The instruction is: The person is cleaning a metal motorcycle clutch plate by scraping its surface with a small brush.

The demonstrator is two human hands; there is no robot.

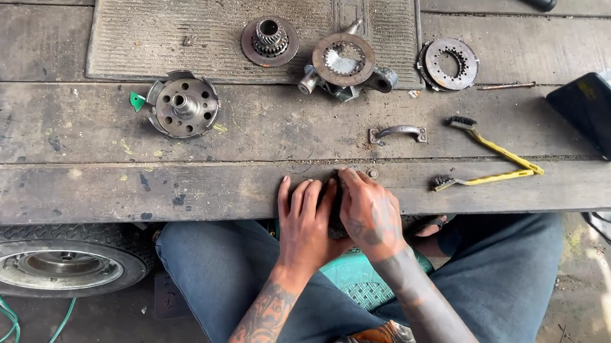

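Fingers (304, 196) of the left hand (307, 225) lie flat and together while the right hand (368, 212) pinches a small dark part (333, 209) at the workbench (105, 172) edge, seemingly mid-fitting, with careful alignment needed next.

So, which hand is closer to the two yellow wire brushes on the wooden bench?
Right. The right hand rests at the bench edge, on the side toward the yellow wire brushes. The left hand lies beside it, on the side away from the brushes.
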